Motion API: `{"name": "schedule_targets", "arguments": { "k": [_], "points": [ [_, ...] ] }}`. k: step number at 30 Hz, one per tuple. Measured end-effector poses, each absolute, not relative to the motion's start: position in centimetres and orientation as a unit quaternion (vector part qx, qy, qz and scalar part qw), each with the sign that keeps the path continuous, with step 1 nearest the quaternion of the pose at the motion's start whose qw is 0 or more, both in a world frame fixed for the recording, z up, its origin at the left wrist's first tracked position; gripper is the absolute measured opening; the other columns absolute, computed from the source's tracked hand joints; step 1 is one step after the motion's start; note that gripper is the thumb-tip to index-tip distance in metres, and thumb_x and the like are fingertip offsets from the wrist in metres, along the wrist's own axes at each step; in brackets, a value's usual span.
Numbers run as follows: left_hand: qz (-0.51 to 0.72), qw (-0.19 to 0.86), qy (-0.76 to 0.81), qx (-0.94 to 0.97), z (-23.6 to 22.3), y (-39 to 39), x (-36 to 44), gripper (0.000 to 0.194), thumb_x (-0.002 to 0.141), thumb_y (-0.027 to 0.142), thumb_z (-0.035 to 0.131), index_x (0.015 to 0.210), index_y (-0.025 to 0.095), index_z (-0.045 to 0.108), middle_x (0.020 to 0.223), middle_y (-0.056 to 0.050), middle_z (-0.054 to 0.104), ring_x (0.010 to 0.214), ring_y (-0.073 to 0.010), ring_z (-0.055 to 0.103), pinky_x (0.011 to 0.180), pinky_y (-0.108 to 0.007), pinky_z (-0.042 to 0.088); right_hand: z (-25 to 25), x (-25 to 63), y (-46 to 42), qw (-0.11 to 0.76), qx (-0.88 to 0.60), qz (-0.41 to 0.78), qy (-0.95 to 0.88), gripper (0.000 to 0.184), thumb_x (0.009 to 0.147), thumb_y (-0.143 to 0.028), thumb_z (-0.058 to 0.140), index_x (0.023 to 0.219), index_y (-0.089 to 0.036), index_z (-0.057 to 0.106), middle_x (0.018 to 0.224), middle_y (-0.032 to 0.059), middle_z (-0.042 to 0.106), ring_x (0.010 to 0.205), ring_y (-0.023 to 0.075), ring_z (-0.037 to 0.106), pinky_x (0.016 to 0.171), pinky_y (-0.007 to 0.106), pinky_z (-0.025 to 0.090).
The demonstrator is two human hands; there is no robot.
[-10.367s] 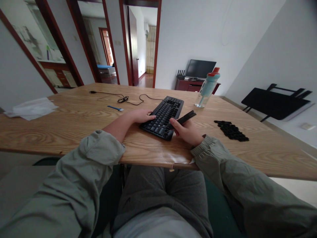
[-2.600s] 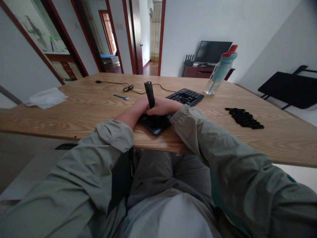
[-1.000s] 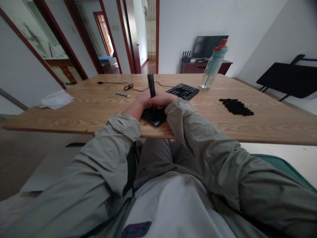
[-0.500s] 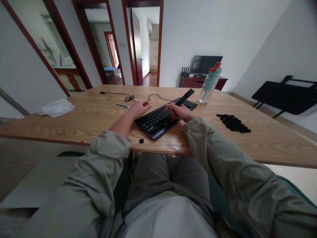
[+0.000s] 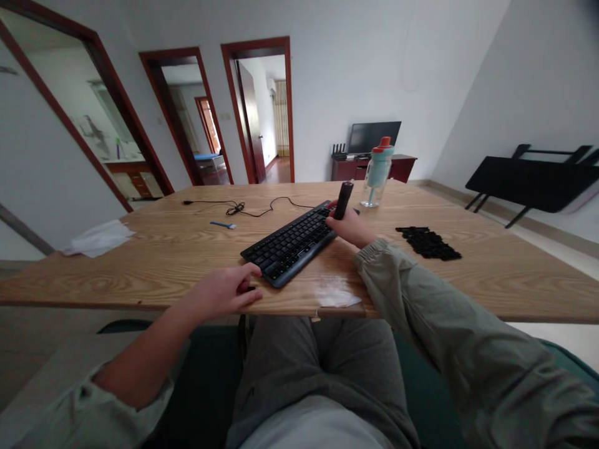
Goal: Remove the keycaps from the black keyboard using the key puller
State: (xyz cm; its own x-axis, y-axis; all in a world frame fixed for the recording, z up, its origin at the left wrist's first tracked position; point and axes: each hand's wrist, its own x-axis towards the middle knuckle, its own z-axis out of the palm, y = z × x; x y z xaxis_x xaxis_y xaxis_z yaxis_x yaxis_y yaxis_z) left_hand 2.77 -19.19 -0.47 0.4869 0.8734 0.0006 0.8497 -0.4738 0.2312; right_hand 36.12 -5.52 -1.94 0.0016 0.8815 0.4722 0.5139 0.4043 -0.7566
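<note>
A black keyboard (image 5: pixel 292 242) lies at an angle on the wooden table (image 5: pixel 163 262). My right hand (image 5: pixel 350 228) rests at the keyboard's far right end, closed round a black stick-shaped tool (image 5: pixel 343 199) held upright. By the front table edge, just left of the keyboard's near corner, my left hand (image 5: pixel 223 291) pinches a small black keycap (image 5: pixel 250 289) with thumb and fingertips. The keycap is mostly hidden by the fingers.
A pile of loose black keycaps (image 5: pixel 427 242) lies right of the keyboard. Behind the keyboard stands a teal water bottle (image 5: pixel 377 172). A coiled black cable (image 5: pixel 243 206), a small blue tool (image 5: pixel 223 224) and a white cloth (image 5: pixel 97 237) lie at the left. A folded black table (image 5: pixel 533 182) leans on the right wall.
My left hand left the keyboard and came back to the table's front edge, onto the loose keycap. My right hand moved to the keyboard's far end and turned the tool upright.
</note>
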Motion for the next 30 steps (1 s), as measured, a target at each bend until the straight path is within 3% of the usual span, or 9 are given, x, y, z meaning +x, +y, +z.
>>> {"name": "schedule_targets", "arguments": {
  "k": [3,5,8,13,17,22,26,30],
  "points": [
    [0.057,0.118,0.506,0.853,-0.2,-18.7,2.5,0.035,0.090,0.049,0.050,0.106,0.021,0.064,0.082,-0.003,0.067,0.072,-0.0188,0.062,0.065,-0.029,0.042,-1.5,36.9,-5.8,0.414,-0.508,0.077,-0.751,0.042,0.075,-0.023,0.060,0.117,-0.017,0.056,0.095,0.0073,0.067,0.085,0.0215,0.061,0.077,0.034,0.047],
    [0.044,0.130,0.500,0.855,0.5,-18.4,2.5,0.030,0.089,0.047,0.051,0.098,0.022,0.066,0.082,-0.003,0.068,0.072,-0.0185,0.062,0.065,-0.029,0.042,-1.2,37.3,-6.1,0.362,-0.517,0.046,-0.774,0.036,0.080,-0.026,0.060,0.115,-0.018,0.059,0.097,0.0082,0.069,0.087,0.0218,0.063,0.077,0.032,0.046],
    [0.023,0.125,0.508,0.852,1.7,-17.9,2.6,0.028,0.086,0.046,0.054,0.092,0.023,0.068,0.081,-0.003,0.069,0.071,-0.0193,0.061,0.062,-0.029,0.041,-0.9,37.6,-6.4,0.279,-0.541,0.028,-0.793,0.028,0.087,-0.040,0.059,0.105,-0.019,0.065,0.094,0.0079,0.071,0.081,0.0209,0.064,0.072,0.030,0.045],
    [0.005,0.141,0.520,0.843,2.8,-17.2,2.4,0.025,0.082,0.044,0.056,0.089,0.026,0.072,0.081,-0.002,0.070,0.070,-0.0200,0.062,0.059,-0.028,0.040,-1.0,36.8,-6.6,0.169,-0.566,-0.005,-0.807,0.047,0.087,-0.065,0.054,0.097,-0.022,0.070,0.089,0.0099,0.073,0.082,0.0244,0.067,0.068,0.031,0.045],
    [-0.010,0.146,0.531,0.835,3.1,-16.3,2.1,0.020,0.075,0.038,0.059,0.082,0.026,0.074,0.078,-0.002,0.071,0.066,-0.0195,0.061,0.055,-0.027,0.038,-1.0,36.2,-6.6,0.145,-0.566,-0.042,-0.810,0.052,0.087,-0.070,0.049,0.092,-0.022,0.069,0.090,0.0120,0.073,0.084,0.0271,0.069,0.068,0.033,0.046],
    [-0.035,0.132,0.530,0.837,5.6,-13.8,2.7,0.018,0.069,0.034,0.063,0.079,0.024,0.075,0.070,0.000,0.070,0.062,-0.0185,0.060,0.053,-0.027,0.038,-1.1,36.1,-6.5,0.127,-0.563,-0.072,-0.814,0.050,0.089,-0.065,0.047,0.102,-0.021,0.066,0.092,0.0148,0.073,0.082,0.0300,0.069,0.069,0.036,0.047],
    [0.061,0.172,0.460,0.869,7.1,-9.7,5.5,0.031,0.071,0.042,0.068,0.093,0.022,0.077,0.078,-0.001,0.072,0.069,-0.0169,0.061,0.061,-0.026,0.043,-1.0,36.4,-6.5,0.116,-0.573,-0.060,-0.809,0.056,0.088,-0.067,0.049,0.114,-0.021,0.065,0.095,0.0147,0.073,0.086,0.0320,0.069,0.072,0.038,0.048],
    [0.188,0.207,0.418,0.864,5.2,-5.6,9.3,0.036,0.074,0.040,0.068,0.100,0.017,0.074,0.079,-0.003,0.070,0.067,-0.0147,0.059,0.061,-0.026,0.044,-0.6,37.2,-6.8,0.144,-0.554,-0.052,-0.819,0.056,0.087,-0.064,0.054,0.121,-0.020,0.065,0.111,0.0153,0.070,0.101,0.0309,0.066,0.087,0.039,0.048]
  ]
}}
